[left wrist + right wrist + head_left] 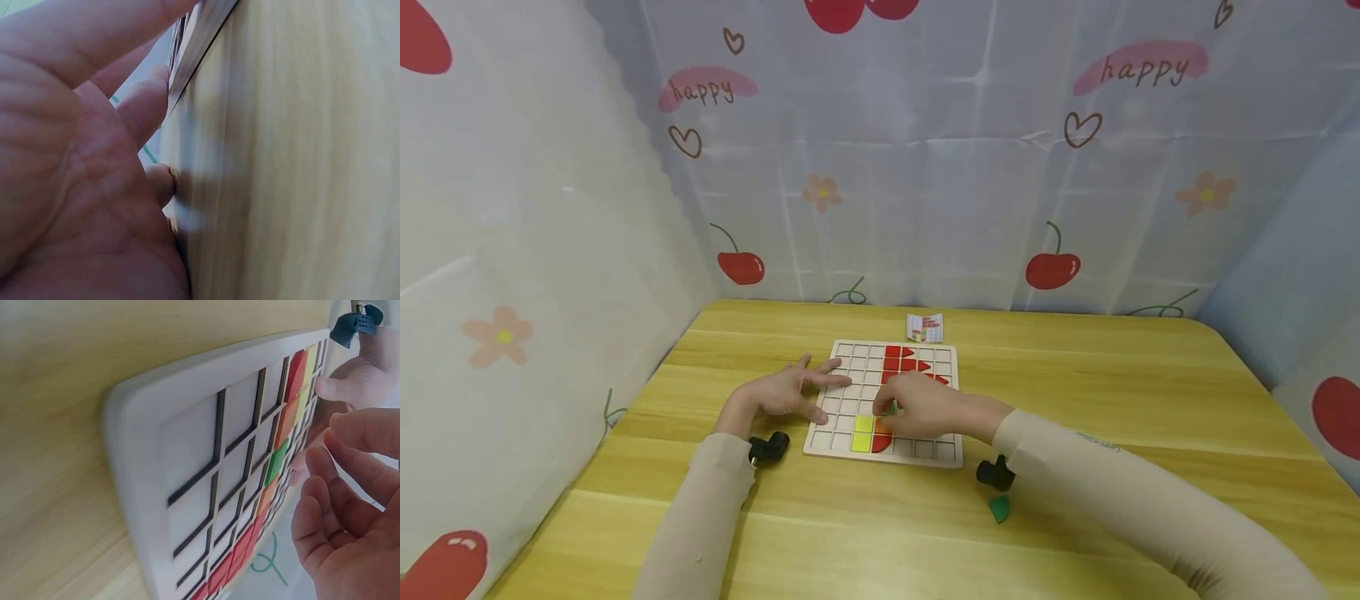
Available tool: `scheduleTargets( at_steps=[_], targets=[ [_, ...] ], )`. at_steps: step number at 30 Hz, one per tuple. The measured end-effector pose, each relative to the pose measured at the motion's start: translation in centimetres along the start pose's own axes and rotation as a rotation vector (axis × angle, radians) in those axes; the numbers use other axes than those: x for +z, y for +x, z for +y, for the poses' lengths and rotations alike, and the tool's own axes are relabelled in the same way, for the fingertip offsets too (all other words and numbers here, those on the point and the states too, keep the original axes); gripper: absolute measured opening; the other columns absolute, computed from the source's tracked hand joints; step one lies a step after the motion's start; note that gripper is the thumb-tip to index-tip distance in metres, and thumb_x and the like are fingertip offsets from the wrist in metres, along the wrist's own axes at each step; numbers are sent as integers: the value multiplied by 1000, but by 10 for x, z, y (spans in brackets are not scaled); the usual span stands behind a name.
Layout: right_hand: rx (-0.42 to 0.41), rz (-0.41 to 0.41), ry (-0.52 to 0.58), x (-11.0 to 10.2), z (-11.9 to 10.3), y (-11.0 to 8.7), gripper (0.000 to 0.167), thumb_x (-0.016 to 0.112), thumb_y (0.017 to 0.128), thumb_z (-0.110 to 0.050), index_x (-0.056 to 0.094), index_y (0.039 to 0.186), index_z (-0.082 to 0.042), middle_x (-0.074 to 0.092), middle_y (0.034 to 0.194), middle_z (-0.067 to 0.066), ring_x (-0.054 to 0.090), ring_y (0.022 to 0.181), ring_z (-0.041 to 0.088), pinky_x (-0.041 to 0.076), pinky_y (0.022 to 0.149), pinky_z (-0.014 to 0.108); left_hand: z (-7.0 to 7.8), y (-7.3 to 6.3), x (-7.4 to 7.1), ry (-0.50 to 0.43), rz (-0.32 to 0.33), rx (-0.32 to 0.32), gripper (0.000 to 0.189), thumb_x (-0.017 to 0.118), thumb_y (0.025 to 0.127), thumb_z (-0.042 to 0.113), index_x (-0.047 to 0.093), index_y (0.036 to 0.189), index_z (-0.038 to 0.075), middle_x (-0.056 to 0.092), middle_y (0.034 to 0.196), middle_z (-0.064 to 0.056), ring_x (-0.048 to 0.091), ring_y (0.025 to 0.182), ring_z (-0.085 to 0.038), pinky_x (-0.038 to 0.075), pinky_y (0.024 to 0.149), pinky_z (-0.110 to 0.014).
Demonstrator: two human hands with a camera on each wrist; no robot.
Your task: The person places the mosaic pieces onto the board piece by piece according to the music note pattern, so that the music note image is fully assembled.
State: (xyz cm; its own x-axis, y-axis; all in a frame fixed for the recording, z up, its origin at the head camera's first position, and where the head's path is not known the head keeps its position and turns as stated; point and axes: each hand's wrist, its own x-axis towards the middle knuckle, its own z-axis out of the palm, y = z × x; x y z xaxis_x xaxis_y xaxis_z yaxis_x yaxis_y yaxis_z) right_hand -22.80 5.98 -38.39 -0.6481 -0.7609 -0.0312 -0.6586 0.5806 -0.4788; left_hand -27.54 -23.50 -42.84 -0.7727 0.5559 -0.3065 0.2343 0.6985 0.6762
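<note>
A pale wooden grid board lies on the table. My left hand rests at its left side with fingers spread, thumb and fingers over the rim. Over the lower middle of the board hovers my right hand, fingers loosely bent, with nothing visible between the fingertips in the right wrist view. Near these fingertips a green piece sits in a cell, beside an orange piece. Two yellow squares and a rounded red piece fill cells lower down. Red pieces, some pointed, stand in the upper rows, partly hidden by my right hand.
A small folded pattern card stands behind the board. One loose green piece lies on the table below my right forearm. Black wrist mounts sit by both cuffs. A printed curtain rises behind the table.
</note>
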Motion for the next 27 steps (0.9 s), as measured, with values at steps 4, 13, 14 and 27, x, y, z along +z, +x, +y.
scheduleTargets(
  at_steps=[4,13,14,27],
  targets=[
    [-30,19,-22,-5,5,-15,14,68,96,-15,78,106,-12,74,101,-4,65,91,13,54,85,32,1,1,0,-11,6,-6,69,82,86,31,54,148,44,11,174,15,-21,159,-37,-10,116,-78],
    [0,26,42,-17,22,-44,18,69,95,-11,76,112,-8,73,108,-1,63,95,17,56,86,34,2,0,2,-22,12,-13,68,83,86,29,56,146,44,12,173,16,-21,159,-36,-11,116,-78],
    [3,28,53,-19,23,-48,18,69,95,-11,76,112,-8,73,108,0,62,95,18,56,86,35,2,0,2,-18,11,-14,68,83,86,30,56,146,44,12,173,16,-21,159,-36,-11,117,-78],
    [71,88,114,-35,45,-107,20,71,95,-12,73,115,-10,72,114,2,60,98,19,52,79,32,3,1,1,-22,8,0,71,83,87,25,54,150,39,11,174,13,-21,159,-38,-11,117,-78]
  ],
)
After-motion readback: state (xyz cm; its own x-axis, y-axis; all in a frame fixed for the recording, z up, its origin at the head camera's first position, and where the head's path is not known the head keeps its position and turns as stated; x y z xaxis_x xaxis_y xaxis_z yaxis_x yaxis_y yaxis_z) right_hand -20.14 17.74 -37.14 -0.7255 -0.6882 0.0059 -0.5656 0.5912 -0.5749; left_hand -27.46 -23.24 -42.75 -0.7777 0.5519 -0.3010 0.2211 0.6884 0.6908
